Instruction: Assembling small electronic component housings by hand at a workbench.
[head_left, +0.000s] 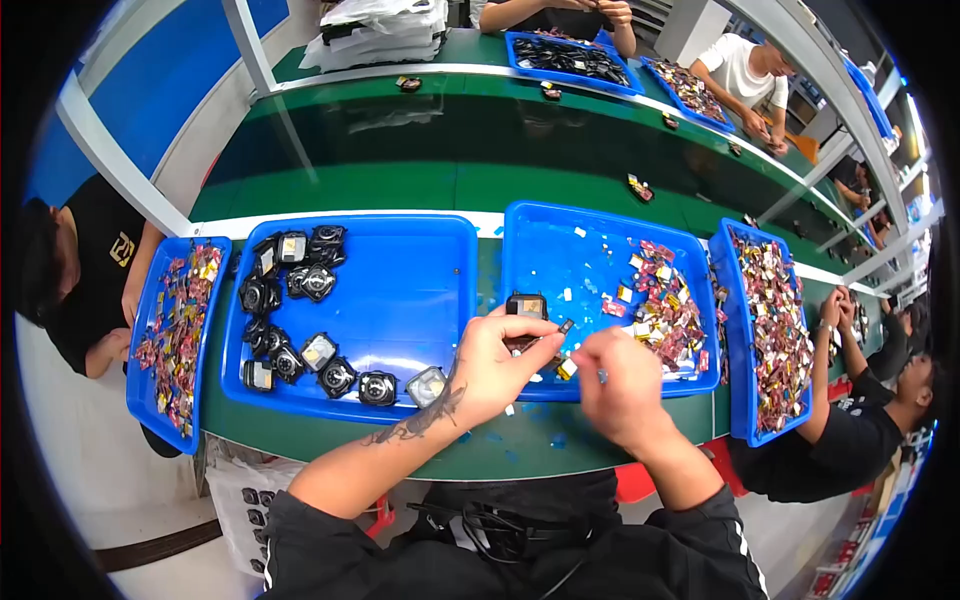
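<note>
My left hand (500, 368) is over the near left part of the right-hand blue tray (545, 240). Its thumb and forefinger pinch a small dark part (566, 326). Just beyond its knuckles is a square black watch-like case (527, 305) with a pale inside; whether the fingers also hold it is hidden. Close by on the right, my right hand (622, 385) is curled closed and blurred by motion. A tiny bluish bit (602, 376) shows at its fingers. Under the hands lies a small yellow-and-white piece (568, 368).
Left, a blue tray (400, 270) holds several black cases (318, 282). Small red, white and yellow parts (665, 300) heap in the right tray, among blue film scraps. Narrow part-filled trays (135, 385) (740, 400) flank both. Beyond runs a green conveyor (420, 165); co-workers sit around.
</note>
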